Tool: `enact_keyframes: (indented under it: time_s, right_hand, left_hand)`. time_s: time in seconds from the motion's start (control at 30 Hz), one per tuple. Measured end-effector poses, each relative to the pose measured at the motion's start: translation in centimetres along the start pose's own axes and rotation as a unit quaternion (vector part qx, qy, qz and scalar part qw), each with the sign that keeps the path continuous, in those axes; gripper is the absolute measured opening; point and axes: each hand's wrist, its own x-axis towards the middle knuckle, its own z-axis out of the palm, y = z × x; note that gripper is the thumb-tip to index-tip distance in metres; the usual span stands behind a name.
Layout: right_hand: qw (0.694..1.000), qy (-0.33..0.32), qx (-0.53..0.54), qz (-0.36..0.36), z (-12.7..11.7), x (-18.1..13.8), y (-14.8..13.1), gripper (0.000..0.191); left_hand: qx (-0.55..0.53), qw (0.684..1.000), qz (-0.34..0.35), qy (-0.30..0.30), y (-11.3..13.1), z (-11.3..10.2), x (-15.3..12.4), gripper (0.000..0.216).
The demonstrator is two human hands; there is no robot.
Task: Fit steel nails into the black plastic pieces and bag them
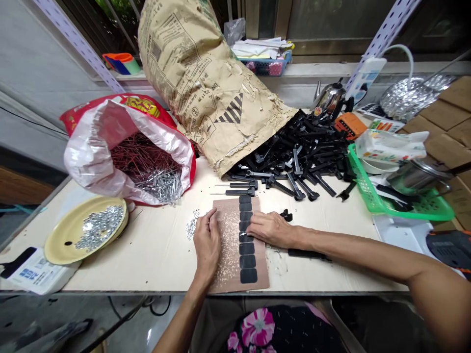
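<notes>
A brown speckled sheet (228, 245) lies on the table in front of me, with a column of black rounded squares (248, 262) along its right side. My right hand (274, 229) reaches in from the right, its fingers pinched together over one of the middle squares. A tiny shiny bit shows by those fingertips; its kind is unclear. Curled at the sheet's left edge is my left hand (207, 240), fingers closed, their contents hidden. Small silver metal pieces (192, 224) are heaped beside it. Beyond the sheet lie black-handled pieces with thin metal shafts (239, 192).
A paper sack (221, 88) spills black plastic parts (298, 157) at the back. Left stand a red-and-white bag (91, 147) of metal pins and a yellow dish (61, 245) of silver pieces. A green basket (412, 211) stands right, near cardboard boxes (437, 117).
</notes>
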Motion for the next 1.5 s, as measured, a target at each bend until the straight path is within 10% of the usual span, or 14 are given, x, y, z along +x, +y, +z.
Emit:
enact_keyframes:
  time_s: [0.37, 0.53, 0.8, 1.13, 1.5]
  right_hand:
    - [0.973, -0.115, 0.105, 0.171, -5.6, -7.2, 1.4, 0.024]
    - [0.989, -0.058, 0.043, 0.131, -5.2, -0.8, 2.2, 0.031]
    - [0.983, -0.108, -0.094, 0.111, 2.6, 13.6, 4.8, 0.028]
    - [0.995, -0.002, -0.048, 0.092, 1.4, 13.0, 3.5, 0.02]
    - [0.973, 0.106, 0.165, 0.123, -1.1, 11.2, 0.8, 0.022]
  left_hand:
    - [-0.023, 1.0, -0.01, 0.0, -0.1, -0.3, -0.2, 0.032]
    - [-0.035, 0.999, -0.007, 0.013, 0.0, -0.3, -0.5, 0.03]
    - [0.137, 0.985, 0.025, 0.099, -3.4, -4.5, 1.1, 0.029]
    - [0.277, 0.953, 0.112, -0.055, -6.6, -4.6, 5.6, 0.027]
    - [0.005, 0.999, -0.049, -0.012, -5.5, -5.3, 5.8, 0.015]
